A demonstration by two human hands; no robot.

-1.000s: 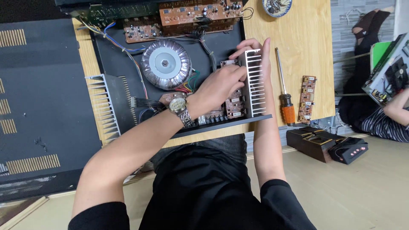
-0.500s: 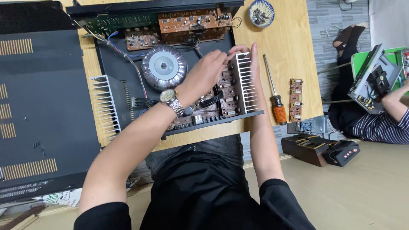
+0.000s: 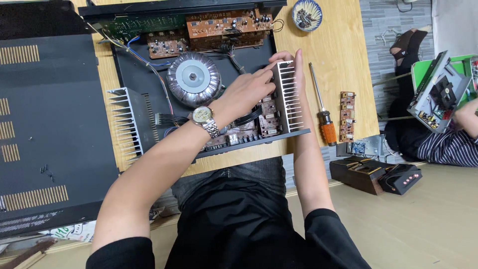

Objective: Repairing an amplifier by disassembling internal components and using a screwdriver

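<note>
Light wooden table [image 3: 343, 45] with pale grain, evenly lit, no hard shadows. Below and to the right, smooth beige floor [image 3: 423, 224], matte and plain. At upper right, a strip of grey patterned flooring [image 3: 381, 30] running past the table edge. White sheet or panel [image 3: 455, 22] in the top right corner. Low dark wooden box [image 3: 361, 174] resting on the floor just beside the table's corner. Scraps of printed paper [image 3: 69, 231] and a wooden strip [image 3: 30, 254] at lower left, near the table's edge.
</note>
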